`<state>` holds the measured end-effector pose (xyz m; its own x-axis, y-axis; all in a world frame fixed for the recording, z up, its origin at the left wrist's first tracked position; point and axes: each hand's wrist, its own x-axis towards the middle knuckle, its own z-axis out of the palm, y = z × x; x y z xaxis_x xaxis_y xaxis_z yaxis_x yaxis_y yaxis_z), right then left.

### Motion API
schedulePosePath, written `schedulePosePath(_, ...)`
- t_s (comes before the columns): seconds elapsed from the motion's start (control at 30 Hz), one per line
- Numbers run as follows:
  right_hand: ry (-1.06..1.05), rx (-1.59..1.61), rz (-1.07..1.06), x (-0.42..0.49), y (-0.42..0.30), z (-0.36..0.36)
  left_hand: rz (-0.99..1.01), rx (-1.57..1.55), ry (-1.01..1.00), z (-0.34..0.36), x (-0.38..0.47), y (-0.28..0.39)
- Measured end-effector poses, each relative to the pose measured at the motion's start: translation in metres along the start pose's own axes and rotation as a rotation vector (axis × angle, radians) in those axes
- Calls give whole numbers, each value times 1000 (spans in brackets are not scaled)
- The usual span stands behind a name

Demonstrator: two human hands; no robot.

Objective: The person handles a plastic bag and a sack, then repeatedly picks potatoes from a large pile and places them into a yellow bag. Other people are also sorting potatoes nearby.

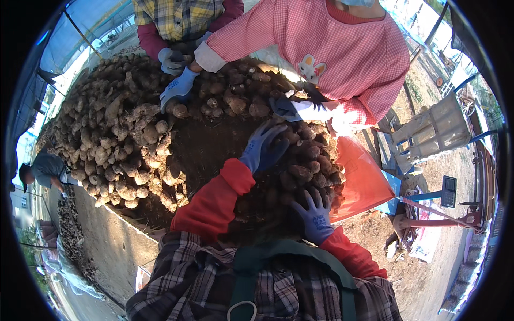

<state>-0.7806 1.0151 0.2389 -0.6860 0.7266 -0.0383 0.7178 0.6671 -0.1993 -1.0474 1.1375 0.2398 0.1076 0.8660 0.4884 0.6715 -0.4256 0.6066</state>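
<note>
My left hand (264, 147), in a blue-grey work glove with a red sleeve, reaches over the dark surface between two heaps of brown root vegetables that look like taro corms. Its palm is turned to the right, and whether it holds anything is hidden. With fingers spread, my right hand (315, 216), gloved the same way, rests against the lower edge of the smaller heap of corms (301, 172). The large heap of corms (100, 140) lies to the left, partly in sunlight. A red mesh bag or sheet (359, 180) hangs at the right edge of the smaller heap.
Across the heaps stand a co-worker in a pink checked smock (313, 52), gloved hands near the corms, and another in a plaid shirt (176, 20). A further person (50, 170) is at far left. A scale display (448, 191) and red metal bar (433, 223) stand right.
</note>
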Motion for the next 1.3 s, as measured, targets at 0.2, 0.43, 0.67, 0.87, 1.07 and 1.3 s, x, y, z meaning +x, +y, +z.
schedulePosePath(0.2, 148, 11, -89, -18, 12, 28, -340, 742, 99, -102, 80, -148)
schedulePosePath(0.43, 249, 209, -61, -15, 15, 42, -747, 545, -91, -134, 127, -256)
schedulePosePath(0.67, 284, 199, -127, -13, 16, 47, -364, 179, -156, -93, 99, -192)
schedulePosePath(0.87, 163, 249, -61, -13, 8, 38, -120, 97, -274, -41, 68, -70)
schedulePosePath(1.07, 174, 199, -68, -12, 6, 43, -259, -378, -368, -41, 97, -58)
schedulePosePath(1.3, 218, 214, -88, -8, 6, 46, -289, 480, 52, 2, 193, -202)
